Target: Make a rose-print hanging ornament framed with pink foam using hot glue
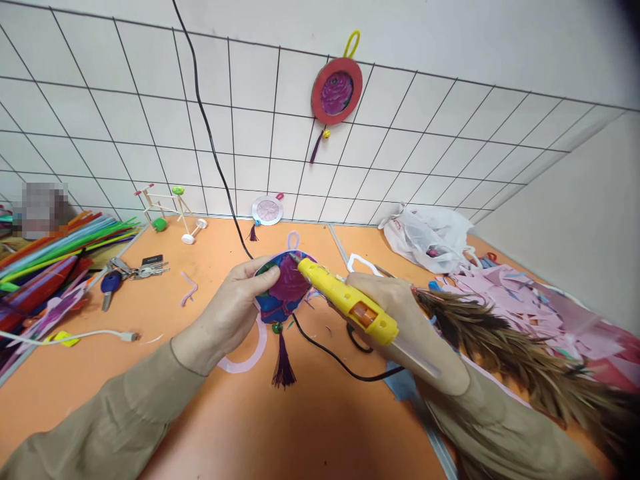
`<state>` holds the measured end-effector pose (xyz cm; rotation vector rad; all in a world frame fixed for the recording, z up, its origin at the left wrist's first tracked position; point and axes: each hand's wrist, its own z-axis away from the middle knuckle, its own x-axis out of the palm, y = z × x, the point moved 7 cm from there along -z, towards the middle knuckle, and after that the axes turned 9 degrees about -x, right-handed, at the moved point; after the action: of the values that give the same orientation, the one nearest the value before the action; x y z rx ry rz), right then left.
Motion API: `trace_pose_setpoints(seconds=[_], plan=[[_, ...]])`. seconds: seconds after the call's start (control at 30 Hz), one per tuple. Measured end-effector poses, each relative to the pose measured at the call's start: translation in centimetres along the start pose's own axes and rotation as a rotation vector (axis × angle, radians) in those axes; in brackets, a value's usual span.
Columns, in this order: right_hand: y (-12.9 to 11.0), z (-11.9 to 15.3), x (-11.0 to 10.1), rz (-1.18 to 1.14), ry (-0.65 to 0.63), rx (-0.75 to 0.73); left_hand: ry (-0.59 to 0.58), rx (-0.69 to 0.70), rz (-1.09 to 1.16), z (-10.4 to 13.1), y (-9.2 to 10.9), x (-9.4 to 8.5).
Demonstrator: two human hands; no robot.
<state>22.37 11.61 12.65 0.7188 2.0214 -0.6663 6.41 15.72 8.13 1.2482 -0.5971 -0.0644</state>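
Observation:
My left hand (245, 290) grips the left edge of a round flower-print ornament (289, 283), thumb on its face. A pink loop stands at the ornament's top, and a green bead and dark purple tassel (283, 363) hang below it. In my right hand (385, 293) is a yellow hot glue gun (345, 297), its nozzle at the ornament's upper edge; whether it touches I cannot tell. A clear glue stick sticks out of the gun's rear. Partly under my left hand, a pale pink paper ring (243, 363) lies on the orange table.
Pipe cleaners (65, 250) and keys (113, 283) lie left, with a white cable (100, 335) in front. A stick-built tricycle model (173, 210) stands behind. A plastic bag (427, 233), pink scraps (520, 307) and brown feathers (480, 333) are right. A red-framed ornament (337, 91) hangs on the grid.

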Motion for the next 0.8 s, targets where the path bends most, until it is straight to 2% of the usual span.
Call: trace_pose_setpoints(seconds=[0.23, 0.37, 0.6, 0.7, 0.8], plan=[[0.0, 0.1, -0.1, -0.001, 0.022, -0.039, -0.004, 0.01, 0.022, 0.1, 0.1, 0.0], [0.4, 0.3, 0.0, 0.002, 0.07, -0.031, 0.047, -0.004, 0.065, 0.0, 0.2, -0.5], [2.3, 0.0, -1.2, 0.034, 0.354, 0.022, 0.143, -0.013, 0.158, -0.2, 0.8, -1.7], [4.7, -0.3, 0.0, -0.013, 0.327, 0.132, 0.197, -0.002, 0.17, 0.1, 1.8, -2.4], [7.1, -0.4, 2.8, 0.041, 0.168, 0.265, 0.252, 0.089, 0.155, 1.0, 3.9, -3.2]])
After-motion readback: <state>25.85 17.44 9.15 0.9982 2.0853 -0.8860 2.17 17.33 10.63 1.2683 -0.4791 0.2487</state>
